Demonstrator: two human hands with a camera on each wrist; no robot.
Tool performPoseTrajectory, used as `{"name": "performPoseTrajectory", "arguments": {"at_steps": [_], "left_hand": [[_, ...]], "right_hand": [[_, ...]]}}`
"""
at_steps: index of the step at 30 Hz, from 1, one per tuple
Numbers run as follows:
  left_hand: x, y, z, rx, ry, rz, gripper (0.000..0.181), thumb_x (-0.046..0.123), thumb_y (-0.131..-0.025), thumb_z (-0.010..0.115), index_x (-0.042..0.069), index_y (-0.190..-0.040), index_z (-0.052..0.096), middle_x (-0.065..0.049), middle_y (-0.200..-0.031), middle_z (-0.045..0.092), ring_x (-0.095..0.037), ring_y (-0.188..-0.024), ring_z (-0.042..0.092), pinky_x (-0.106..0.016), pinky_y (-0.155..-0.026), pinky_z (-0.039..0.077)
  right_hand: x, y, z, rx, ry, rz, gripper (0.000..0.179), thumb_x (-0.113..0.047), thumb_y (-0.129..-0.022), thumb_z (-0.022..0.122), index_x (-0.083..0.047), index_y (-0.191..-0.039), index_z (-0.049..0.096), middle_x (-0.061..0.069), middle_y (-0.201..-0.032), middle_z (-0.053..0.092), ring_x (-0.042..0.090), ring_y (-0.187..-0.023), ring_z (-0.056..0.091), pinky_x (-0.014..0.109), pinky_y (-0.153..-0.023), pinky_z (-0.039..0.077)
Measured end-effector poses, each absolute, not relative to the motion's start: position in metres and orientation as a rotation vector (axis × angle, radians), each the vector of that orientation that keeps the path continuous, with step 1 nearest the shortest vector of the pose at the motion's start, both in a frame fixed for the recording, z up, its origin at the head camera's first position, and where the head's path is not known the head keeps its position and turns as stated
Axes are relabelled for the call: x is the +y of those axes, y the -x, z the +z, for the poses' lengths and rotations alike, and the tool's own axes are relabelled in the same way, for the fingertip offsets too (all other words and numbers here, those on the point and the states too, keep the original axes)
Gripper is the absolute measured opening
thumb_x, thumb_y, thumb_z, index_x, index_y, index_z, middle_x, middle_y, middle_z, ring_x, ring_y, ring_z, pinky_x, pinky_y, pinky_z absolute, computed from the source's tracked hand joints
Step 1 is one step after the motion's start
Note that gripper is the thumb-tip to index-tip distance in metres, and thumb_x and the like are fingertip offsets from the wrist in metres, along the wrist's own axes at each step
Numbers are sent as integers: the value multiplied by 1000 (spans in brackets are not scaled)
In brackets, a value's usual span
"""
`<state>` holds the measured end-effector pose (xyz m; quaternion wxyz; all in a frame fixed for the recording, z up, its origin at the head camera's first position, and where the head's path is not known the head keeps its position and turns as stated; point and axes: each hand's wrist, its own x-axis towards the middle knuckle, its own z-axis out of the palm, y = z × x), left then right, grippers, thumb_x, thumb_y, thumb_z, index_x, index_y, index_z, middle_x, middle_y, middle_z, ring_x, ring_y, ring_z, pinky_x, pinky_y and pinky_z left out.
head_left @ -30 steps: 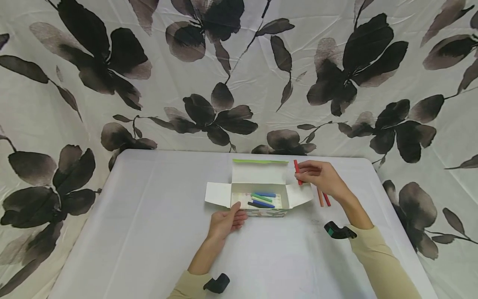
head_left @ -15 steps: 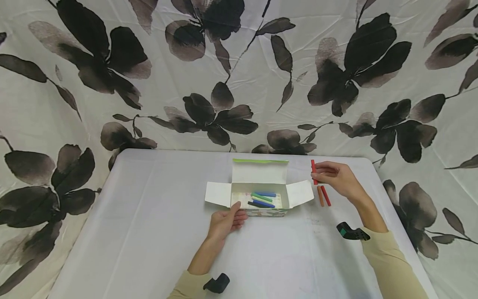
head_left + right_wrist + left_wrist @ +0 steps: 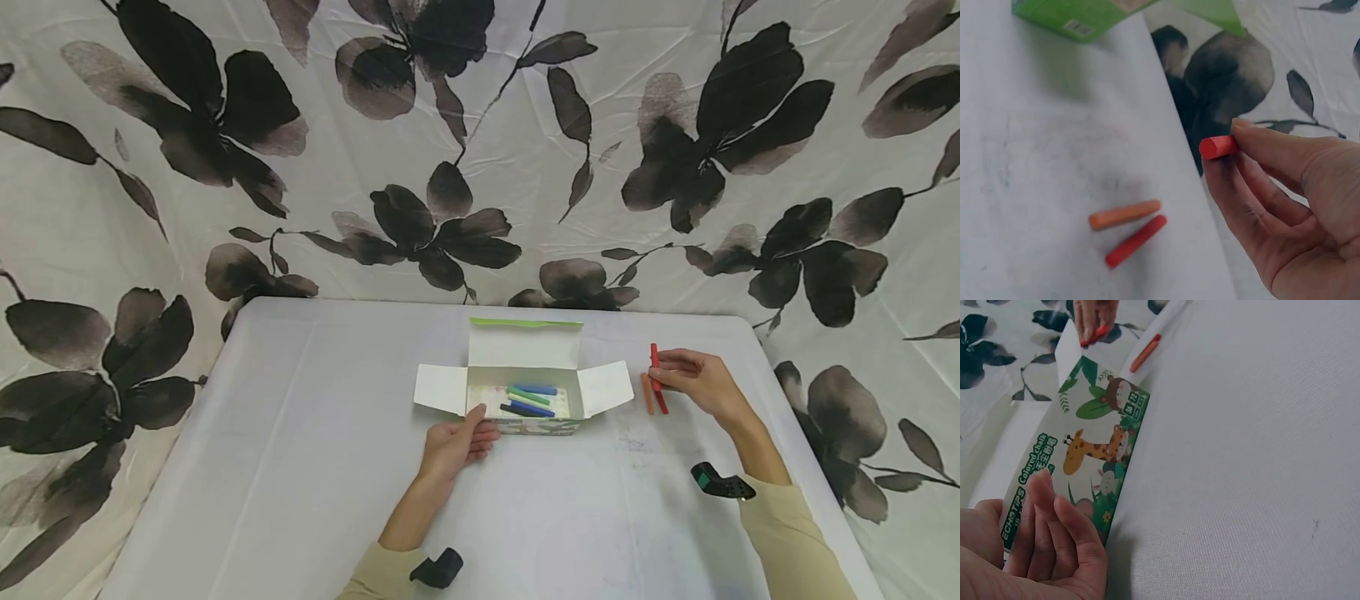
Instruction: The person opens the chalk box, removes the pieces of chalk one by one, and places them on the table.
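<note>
An open cardboard chalk box (image 3: 540, 427) stands on the table, its flaps spread; green, blue and black chalk sticks (image 3: 528, 400) lie inside. My left hand (image 3: 450, 446) holds its near left wall, thumb over the rim and fingers outside. The left wrist view shows the box's printed front (image 3: 1100, 447) reading "Colored chalk". My right hand (image 3: 701, 383) pinches a red chalk stick (image 3: 1217, 147) between thumb and fingers, off to the right of the box. Below it, an orange chalk stick (image 3: 1124, 214) and another red stick (image 3: 1136, 241) lie side by side on the table.
The white-covered table (image 3: 300, 467) ends just behind the box and to the right of my right hand. A floral cloth (image 3: 480, 125) hangs behind it. The box's right flap (image 3: 606, 388) sticks out toward the loose chalk.
My right hand has carried the red chalk stick rightward, away from the box, then lowered toward the two loose sticks. My left hand stays on the box.
</note>
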<state>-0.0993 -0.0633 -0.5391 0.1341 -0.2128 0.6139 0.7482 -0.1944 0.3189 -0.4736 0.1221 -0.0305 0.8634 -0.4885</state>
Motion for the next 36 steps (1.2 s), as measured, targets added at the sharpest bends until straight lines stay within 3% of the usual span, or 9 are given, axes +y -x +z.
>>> {"name": "performPoseTrajectory", "arguments": {"at_steps": [8, 18, 25, 31, 36], "left_hand": [[-64, 99, -542, 1799, 606, 2163, 52, 42, -99, 69, -9, -103, 75, -9, -86, 77, -9, -69, 70, -20, -65, 57], [-65, 98, -543, 1789, 614, 2176, 51, 41, -99, 70, -9, -102, 75, -10, -86, 78, -8, -68, 70, -19, -64, 57], [-66, 97, -544, 1782, 612, 2184, 50, 41, -98, 70, -9, -101, 75, -10, -85, 78, -8, -68, 71, -19, -63, 57], [-65, 99, -547, 1786, 615, 2174, 51, 42, -98, 70, -8, -101, 75, -9, -85, 78, -8, -68, 71, -20, -63, 57], [-65, 99, -546, 1798, 604, 2168, 52, 43, -98, 70, -9, -101, 75, -9, -85, 78, -9, -70, 72, -20, -64, 57]], "right_hand": [[334, 188, -495, 2641, -47, -1247, 57, -32, -98, 74, 7, -137, 58, 23, -126, 68, -1, -94, 63, 16, -81, 50], [348, 181, -522, 2637, -138, -1256, 53, -22, -98, 74, 13, -133, 58, 25, -118, 70, -2, -85, 63, 12, -73, 52], [347, 180, -532, 2735, -173, -1183, 43, -20, -96, 75, 11, -124, 65, 22, -108, 74, -2, -81, 61, 10, -68, 48], [341, 182, -534, 2868, -137, -1102, 31, -16, -97, 74, 9, -113, 70, 21, -98, 75, 7, -77, 63, 16, -62, 50], [336, 181, -530, 2904, -130, -1118, 30, -16, -101, 67, 10, -115, 69, 24, -100, 73, 20, -82, 69, 17, -62, 53]]}}
